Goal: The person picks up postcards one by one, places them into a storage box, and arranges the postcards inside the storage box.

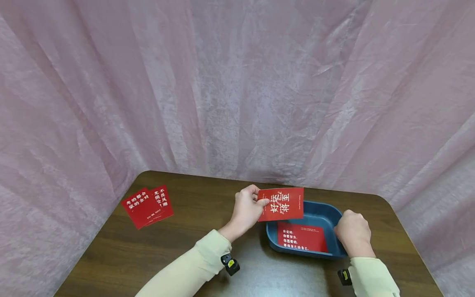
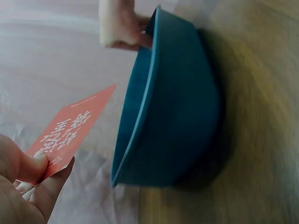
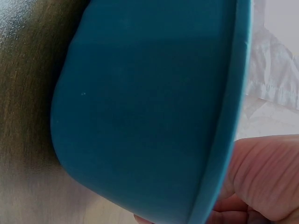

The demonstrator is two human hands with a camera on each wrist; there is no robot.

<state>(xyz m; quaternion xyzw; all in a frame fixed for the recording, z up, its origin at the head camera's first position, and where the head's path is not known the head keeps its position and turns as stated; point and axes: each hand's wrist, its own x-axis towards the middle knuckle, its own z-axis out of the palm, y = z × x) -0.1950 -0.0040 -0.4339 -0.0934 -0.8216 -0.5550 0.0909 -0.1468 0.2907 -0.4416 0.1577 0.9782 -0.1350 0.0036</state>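
My left hand (image 1: pixel 245 211) pinches a red card (image 1: pixel 283 203) with white lettering between thumb and fingers. In the head view the card overlaps the far left part of a blue bin (image 1: pixel 272 243); in the left wrist view it is held up beside the bin's rim. Inside the bin lies another red card (image 1: pixel 302 238) with white text, flat on the bottom. My right hand (image 1: pixel 354 233) grips the bin's right-hand rim, with the thumb side over the edge, as the right wrist view (image 3: pixel 266 177) also shows.
Two overlapping red cards (image 1: pixel 148 208) lie at the far left of the brown wooden table (image 1: pixel 193 194). A pink curtain (image 1: pixel 237 90) hangs behind the table and along its sides.
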